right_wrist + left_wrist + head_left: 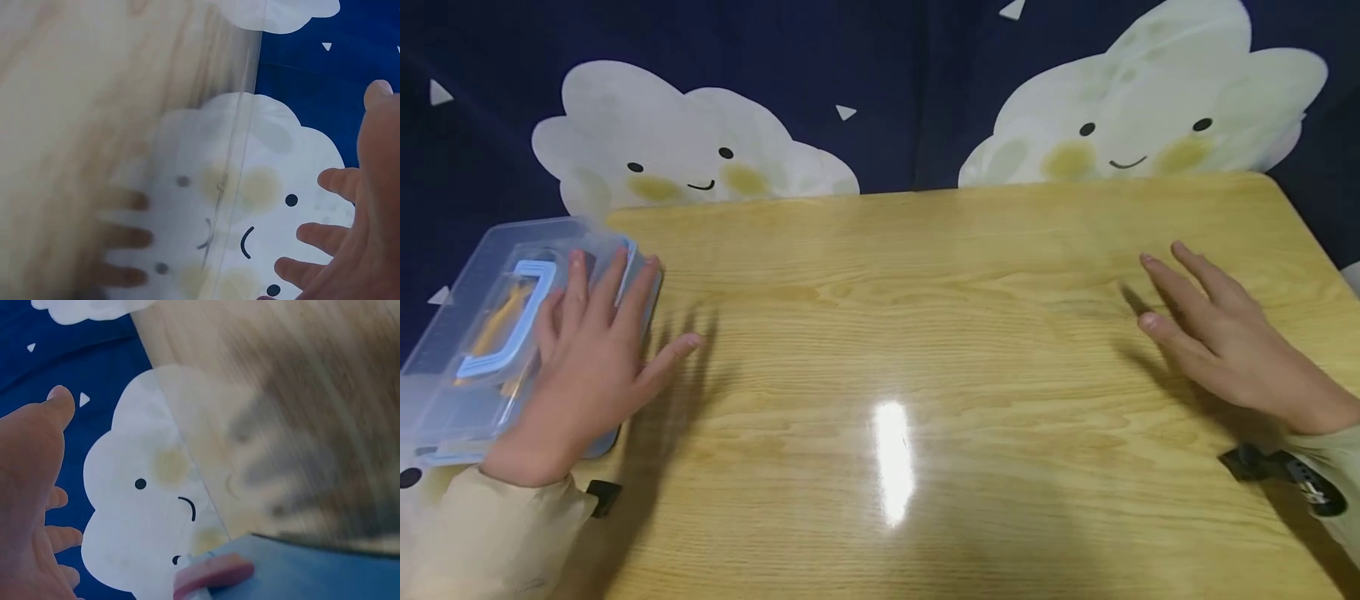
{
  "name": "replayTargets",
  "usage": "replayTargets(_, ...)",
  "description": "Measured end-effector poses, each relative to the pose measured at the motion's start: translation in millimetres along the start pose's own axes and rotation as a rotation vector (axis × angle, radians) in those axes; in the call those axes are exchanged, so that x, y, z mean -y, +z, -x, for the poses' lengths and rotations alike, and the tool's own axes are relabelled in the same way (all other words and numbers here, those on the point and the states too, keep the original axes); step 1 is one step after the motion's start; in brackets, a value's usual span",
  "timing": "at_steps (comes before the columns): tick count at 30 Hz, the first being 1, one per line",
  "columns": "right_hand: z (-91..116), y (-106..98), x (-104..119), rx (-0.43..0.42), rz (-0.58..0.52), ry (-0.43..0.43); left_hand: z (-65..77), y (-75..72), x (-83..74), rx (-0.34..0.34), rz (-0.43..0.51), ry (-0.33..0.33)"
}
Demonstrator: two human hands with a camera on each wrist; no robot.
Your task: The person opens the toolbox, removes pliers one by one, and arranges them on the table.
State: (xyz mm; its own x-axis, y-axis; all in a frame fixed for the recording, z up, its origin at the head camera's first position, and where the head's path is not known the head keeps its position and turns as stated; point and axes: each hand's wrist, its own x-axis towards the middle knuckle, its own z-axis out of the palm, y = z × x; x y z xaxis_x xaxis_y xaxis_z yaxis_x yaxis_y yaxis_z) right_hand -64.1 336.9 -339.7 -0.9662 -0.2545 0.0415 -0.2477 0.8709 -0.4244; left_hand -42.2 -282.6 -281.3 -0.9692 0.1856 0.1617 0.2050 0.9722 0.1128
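At the left of the head view lies a clear plastic case (456,333) with a light blue handle (512,354); yellow-orange items show through its lid. Over its right side is my left hand (587,358), fingers spread and thumb pointing right. I cannot tell from above whether it touches the lid. The left wrist view catches the same hand (28,487) with a blue side of the case (331,572) and a pink piece (215,575) on it. Far to the right, my right hand (1232,342) hovers above the table with fingers extended, holding nothing; its fingers (322,240) show in the right wrist view.
A glossy wood-grain table (880,333) spreads between the hands, with a bright light reflection near its middle. Behind it hangs a dark blue cloth (910,100) printed with smiling white clouds. Small black wrist-worn pieces (1247,462) stick out by the sleeves.
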Motion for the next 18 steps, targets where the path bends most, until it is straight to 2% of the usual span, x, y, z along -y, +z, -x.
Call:
replayTargets(6,-4,-2,7,0.004,-0.071,0.035,-3.2,-11.1,5.2,-0.011,-0.042,-0.02)
replayTargets(10,-8,-1,14,-0.007,-0.104,0.022,-4.4,-20.0,11.2,-0.018,-0.059,-0.041)
replayTargets(14,-12,1,20,-0.021,-0.126,0.011,-5.8,-26.8,17.9,0.003,-0.069,-0.076)
replayTargets(18,-16,4,22,-0.053,-0.169,-0.043,-4.6,-30.2,21.8,0.016,-0.09,-0.085)
